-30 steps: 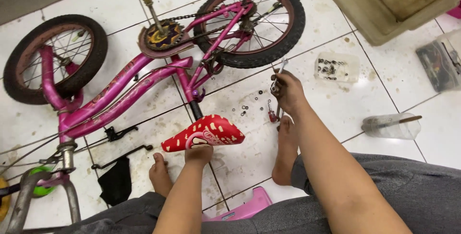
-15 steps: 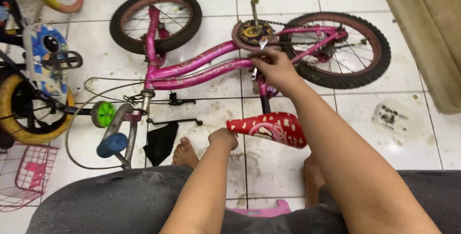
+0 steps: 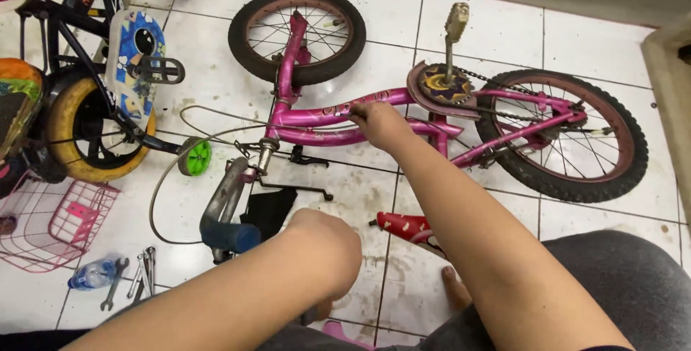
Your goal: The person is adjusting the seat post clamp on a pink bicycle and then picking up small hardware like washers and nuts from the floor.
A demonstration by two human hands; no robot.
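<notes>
1. Right hand (image 3: 378,122) grips the pink bicycle frame (image 3: 327,117), lying on floor tiles
2. Left hand (image 3: 327,246) clenched, holding nothing visible
3. Red saddle (image 3: 404,226) lies between both hands
4. Spanners (image 3: 140,279) left of left hand

Seen from above: both forearms are bare to the elbow, with no sleeves, watch, rings or gloves in view. The left hand (image 3: 327,250) and right hand (image 3: 380,122) are uncovered, with short nails where they show. Dark grey trousers (image 3: 619,279) of a soft, plain fabric cover the lap and knees along the lower edge of the view. A bare foot (image 3: 455,290), without shoe or sock, shows between the knees.
</notes>
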